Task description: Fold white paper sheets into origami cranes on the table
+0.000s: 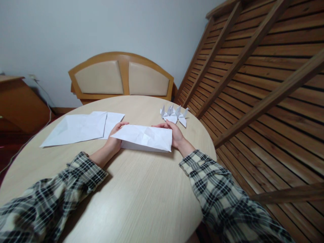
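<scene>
A sheet of white paper [154, 136], folded over on itself with crease marks on top, is held just above the table between my two hands. My left hand [115, 138] grips its left end, with the thumb side hidden by the paper. At the right end my right hand [174, 133] is closed on the edge, fingers running behind the far side. The lower layer shows beneath the front edge, a little apart from the upper one. Several folded white paper cranes [174, 116] stand just beyond my right hand.
Creased white sheets [81, 126] lie overlapping on the left of the round wooden table [141, 189]. Behind the table stands a padded headboard [121, 77]. A slatted wooden frame [253, 84] leans at the right, and a brown cabinet [20, 101] is at far left.
</scene>
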A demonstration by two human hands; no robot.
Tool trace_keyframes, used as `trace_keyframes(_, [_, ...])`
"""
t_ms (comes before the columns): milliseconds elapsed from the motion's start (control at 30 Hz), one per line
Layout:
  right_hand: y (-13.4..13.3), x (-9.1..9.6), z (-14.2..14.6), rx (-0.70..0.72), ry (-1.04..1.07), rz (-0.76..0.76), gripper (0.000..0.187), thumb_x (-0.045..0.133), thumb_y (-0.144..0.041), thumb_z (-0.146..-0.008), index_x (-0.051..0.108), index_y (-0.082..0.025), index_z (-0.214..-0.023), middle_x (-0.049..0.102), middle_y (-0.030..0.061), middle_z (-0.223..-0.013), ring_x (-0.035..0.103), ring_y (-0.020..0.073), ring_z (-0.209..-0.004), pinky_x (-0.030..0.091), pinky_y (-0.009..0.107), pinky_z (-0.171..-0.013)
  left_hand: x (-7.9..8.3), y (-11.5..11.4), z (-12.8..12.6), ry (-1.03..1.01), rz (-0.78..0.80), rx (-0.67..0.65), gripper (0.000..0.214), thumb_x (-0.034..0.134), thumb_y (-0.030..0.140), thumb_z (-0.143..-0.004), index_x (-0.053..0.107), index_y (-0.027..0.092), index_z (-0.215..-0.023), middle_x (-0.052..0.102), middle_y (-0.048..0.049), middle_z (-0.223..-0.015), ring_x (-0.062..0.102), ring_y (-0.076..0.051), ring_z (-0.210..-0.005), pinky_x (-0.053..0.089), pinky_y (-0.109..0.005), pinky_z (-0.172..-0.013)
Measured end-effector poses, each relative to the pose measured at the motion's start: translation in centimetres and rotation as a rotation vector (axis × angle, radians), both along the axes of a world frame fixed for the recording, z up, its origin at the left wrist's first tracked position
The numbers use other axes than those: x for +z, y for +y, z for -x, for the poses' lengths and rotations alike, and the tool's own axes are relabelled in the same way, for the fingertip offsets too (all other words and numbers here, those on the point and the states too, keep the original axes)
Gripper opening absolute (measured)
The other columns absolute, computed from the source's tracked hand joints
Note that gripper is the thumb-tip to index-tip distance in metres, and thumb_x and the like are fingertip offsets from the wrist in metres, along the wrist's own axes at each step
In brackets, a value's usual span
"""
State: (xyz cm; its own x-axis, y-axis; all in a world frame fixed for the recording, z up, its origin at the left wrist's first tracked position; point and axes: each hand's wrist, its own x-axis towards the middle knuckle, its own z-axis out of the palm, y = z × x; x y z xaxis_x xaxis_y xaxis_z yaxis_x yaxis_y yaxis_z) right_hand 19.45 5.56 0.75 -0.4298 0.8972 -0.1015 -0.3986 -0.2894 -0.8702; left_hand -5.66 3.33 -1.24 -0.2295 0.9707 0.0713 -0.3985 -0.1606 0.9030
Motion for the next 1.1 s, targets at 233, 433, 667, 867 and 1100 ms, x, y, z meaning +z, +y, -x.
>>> trace_keyframes(233, [-1.5,1.2,-0.2,0.222,-0.041,0.041,0.057,0.03,-0.05,-0.1,0.073,-0.013,-0.104,0.074,0.0128,-0.103,0.068,0.02,-0.087,0.053,0.033,-0.08,0.1,0.9,0.8,-0.035,0.077,-0.108,0.011,0.066,0.015,-0.071,0.072,0.018,-0.08,0.071,-0.0026,-0.073,0.066,-0.017,-0.065,0.053,-0.027,-0.06])
trace_keyframes(433, [-1.5,1.2,-1.1,0.388,-0.046,0.011,0.053,0.03,-0.046,-0.102,0.069,-0.011,-0.113,0.07,0.0135,-0.115,0.066,0.0186,-0.1,0.051,0.031,-0.089,0.6,0.1,0.9,0.034,0.068,-0.201,0.021,0.071,0.012,-0.067,0.073,0.018,-0.087,0.071,-0.0031,-0.071,0.064,-0.015,-0.06,0.051,-0.024,-0.055])
trace_keyframes(667, [-1.3,0.6,-0.8,0.526,-0.032,0.052,0.053,0.027,-0.044,-0.104,0.066,-0.012,-0.119,0.068,0.0132,-0.12,0.065,0.0157,-0.104,0.049,0.029,-0.094,1.0,-0.2,0.9,0.061,0.099,-0.312,0.022,0.075,0.017,-0.067,0.07,0.017,-0.089,0.076,-0.0077,-0.077,0.072,-0.024,-0.072,0.057,-0.031,-0.064])
trace_keyframes(867, [-1.9,0.7,-0.4,0.616,-0.059,0.112,0.075,0.013,-0.061,-0.1,0.065,-0.011,-0.124,0.063,0.0163,-0.131,0.064,0.0205,-0.111,0.046,0.034,-0.099,0.4,0.2,1.4,0.063,0.053,-0.388,0.03,0.079,0.018,-0.066,0.068,0.018,-0.094,0.078,-0.0074,-0.083,0.073,-0.022,-0.073,0.058,-0.028,-0.063])
trace_keyframes(1100, [-2.2,0.9,-0.1,0.686,-0.072,0.173,0.09,0.005,-0.068,-0.095,0.064,-0.007,-0.125,0.063,0.0194,-0.129,0.065,0.0238,-0.11,0.048,0.038,-0.097,0.2,0.0,1.8,0.104,0.037,-0.405,0.035,0.079,0.024,-0.07,0.067,0.018,-0.102,0.078,-0.0092,-0.089,0.073,-0.023,-0.073,0.057,-0.028,-0.06])
